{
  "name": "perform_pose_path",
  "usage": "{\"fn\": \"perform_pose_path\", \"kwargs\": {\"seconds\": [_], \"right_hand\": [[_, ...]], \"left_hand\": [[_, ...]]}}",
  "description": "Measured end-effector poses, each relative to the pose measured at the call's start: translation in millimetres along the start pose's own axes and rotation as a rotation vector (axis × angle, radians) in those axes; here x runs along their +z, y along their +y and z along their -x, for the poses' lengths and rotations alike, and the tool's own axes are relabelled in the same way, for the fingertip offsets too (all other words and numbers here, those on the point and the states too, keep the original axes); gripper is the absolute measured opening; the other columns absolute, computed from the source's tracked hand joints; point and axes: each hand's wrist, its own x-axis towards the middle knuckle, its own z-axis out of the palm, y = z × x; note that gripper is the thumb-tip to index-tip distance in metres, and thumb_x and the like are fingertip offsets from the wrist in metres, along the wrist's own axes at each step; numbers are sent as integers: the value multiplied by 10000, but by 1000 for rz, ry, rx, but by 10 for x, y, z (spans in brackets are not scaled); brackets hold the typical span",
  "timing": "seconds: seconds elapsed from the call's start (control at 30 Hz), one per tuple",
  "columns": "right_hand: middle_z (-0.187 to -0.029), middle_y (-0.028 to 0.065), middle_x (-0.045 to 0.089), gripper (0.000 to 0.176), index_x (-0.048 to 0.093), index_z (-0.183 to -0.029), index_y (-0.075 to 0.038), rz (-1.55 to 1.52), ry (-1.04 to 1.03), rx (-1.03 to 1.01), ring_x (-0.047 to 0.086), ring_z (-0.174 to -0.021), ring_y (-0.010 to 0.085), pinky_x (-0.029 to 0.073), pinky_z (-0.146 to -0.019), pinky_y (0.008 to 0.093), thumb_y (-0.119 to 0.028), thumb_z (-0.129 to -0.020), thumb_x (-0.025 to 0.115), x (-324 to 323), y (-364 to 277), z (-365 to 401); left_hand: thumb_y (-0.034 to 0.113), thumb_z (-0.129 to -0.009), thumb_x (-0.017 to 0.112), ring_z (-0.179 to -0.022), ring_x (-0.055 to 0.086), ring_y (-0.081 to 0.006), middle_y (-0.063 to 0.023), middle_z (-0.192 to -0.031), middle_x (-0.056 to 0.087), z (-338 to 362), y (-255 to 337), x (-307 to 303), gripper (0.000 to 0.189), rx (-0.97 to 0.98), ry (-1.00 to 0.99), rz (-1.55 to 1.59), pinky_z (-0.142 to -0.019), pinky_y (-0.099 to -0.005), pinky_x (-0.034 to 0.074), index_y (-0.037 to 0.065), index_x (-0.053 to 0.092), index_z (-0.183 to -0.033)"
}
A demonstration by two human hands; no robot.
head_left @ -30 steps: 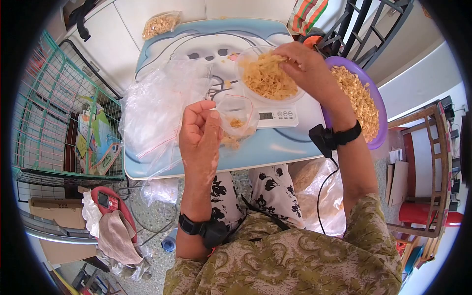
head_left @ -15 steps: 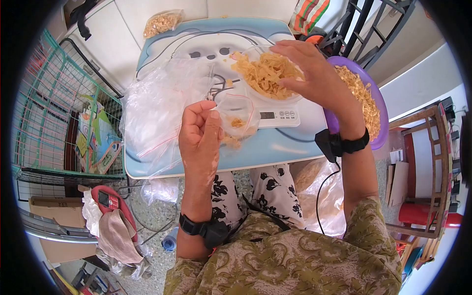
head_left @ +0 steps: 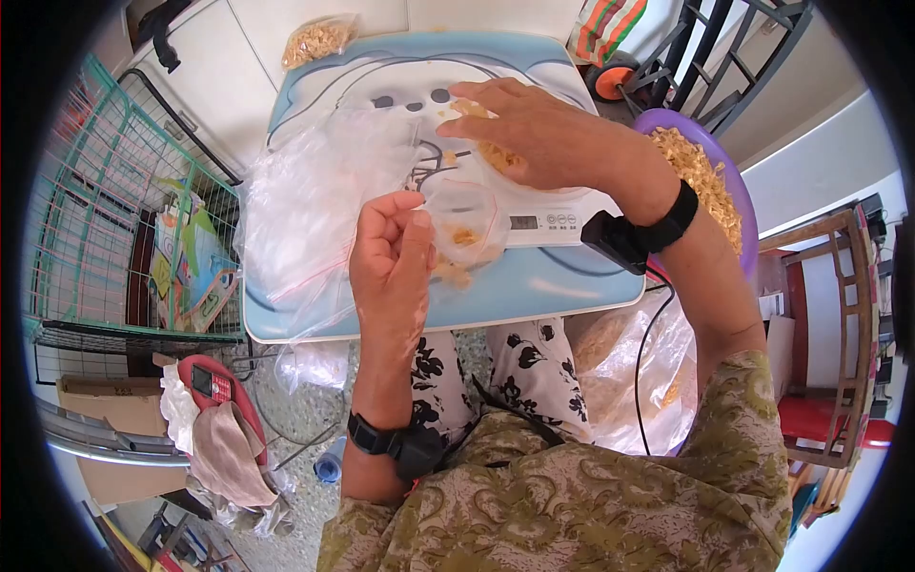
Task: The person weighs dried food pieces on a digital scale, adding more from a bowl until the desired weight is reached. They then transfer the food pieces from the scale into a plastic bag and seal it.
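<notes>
My left hand (head_left: 393, 250) pinches the rim of a small clear zip bag (head_left: 467, 221), which stands partly open with a few yellow pieces at its bottom. Over the bowl of yellow dried flakes (head_left: 503, 160) is my right hand (head_left: 524, 129), fingers spread, hiding most of the bowl; whether its palm touches the flakes is hidden. That bowl rests on a white kitchen scale (head_left: 562, 223) with a small display. Left of my left hand lies a heap of clear plastic bags (head_left: 305, 205) on the blue table (head_left: 572, 281).
A purple basin (head_left: 745, 205) of dried pieces stands to the right. One filled bag (head_left: 319, 42) lies at the table's back left. A green wire cage (head_left: 86, 229) is on the left, and a red stool with a phone (head_left: 212, 383) sits below it.
My right hand has moved left across the bowl, covering more of the flakes. My left hand has stayed nearly in place, and the zip bag's mouth looks wider.
</notes>
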Motion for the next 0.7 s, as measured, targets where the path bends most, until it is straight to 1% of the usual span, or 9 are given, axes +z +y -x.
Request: {"fn": "perform_pose_path", "kwargs": {"seconds": [0.03,0.1,0.13,0.2,0.23,0.3,0.43,0.5,0.7], "right_hand": [[-1399,151,480,595,533,-1346,-169,-2,-1,1,479,-1258,348,431,-1021,416,-34,-778,650,34,15,2],[-1304,141,533,510,568,-1263,-120,-19,24,-29,523,-1185,339,453,-978,416,-22,-770,653,58,18,-7],[-1304,141,533,510,568,-1263,-120,-19,22,-29,523,-1185,339,453,-978,416,-22,-770,653,55,21,2],[-1180,121,572,418,587,-1160,-82,-57,-4,38,559,-1092,324,477,-914,411,-36,-753,673,-5,-6,-7],[-1180,121,572,418,587,-1160,-82,-59,-5,36,559,-1092,324,477,-914,411,-36,-753,673,-16,-6,3],[-1089,107,580,364,591,-1090,-69,-35,15,57,568,-1048,307,489,-864,403,-49,-739,688,-45,0,50],[-1088,107,588,334,600,-1067,-62,-7,21,15,570,-1041,302,498,-855,396,-66,-745,689,-94,-10,123],[-1067,93,597,281,613,-1022,-55,17,133,-86,571,-1026,294,502,-849,393,-75,-751,685,-54,5,138],[-1029,67,596,203,632,-963,-54,4,54,-85,576,-1019,277,518,-825,398,-95,-768,673,-32,12,167]], "left_hand": [[105,-978,573,-581,424,-28,28,-757,516,-7,-11,-1,175,11,-9,6,-487,-173,320,37,534,-1135],[106,-980,572,-580,424,-27,27,-756,515,-12,-11,2,174,8,-6,-3,-486,-173,319,37,534,-1134],[108,-981,570,-580,424,-26,26,-754,514,-14,-10,1,172,8,-2,-14,-485,-173,317,37,534,-1133],[108,-981,571,-581,426,-26,26,-753,514,-21,-9,-4,169,9,1,-6,-485,-172,318,37,535,-1130],[109,-981,571,-582,428,-26,26,-752,514,-23,-9,-5,166,11,0,0,-484,-171,318,37,536,-1128],[109,-982,570,-583,430,-25,26,-750,514,-26,-10,4,164,8,2,1,-484,-170,319,37,538,-1126],[113,-985,568,-585,435,-23,27,-749,518,-30,-30,11,159,6,3,-5,-484,-168,321,38,541,-1122],[116,-986,568,-586,436,-22,28,-749,519,-28,-15,24,158,7,2,-15,-483,-168,321,39,541,-1121],[118,-982,574,-580,437,-20,30,-749,522,-33,-7,38,161,16,-4,-22,-478,-167,322,41,544,-1121]]}}
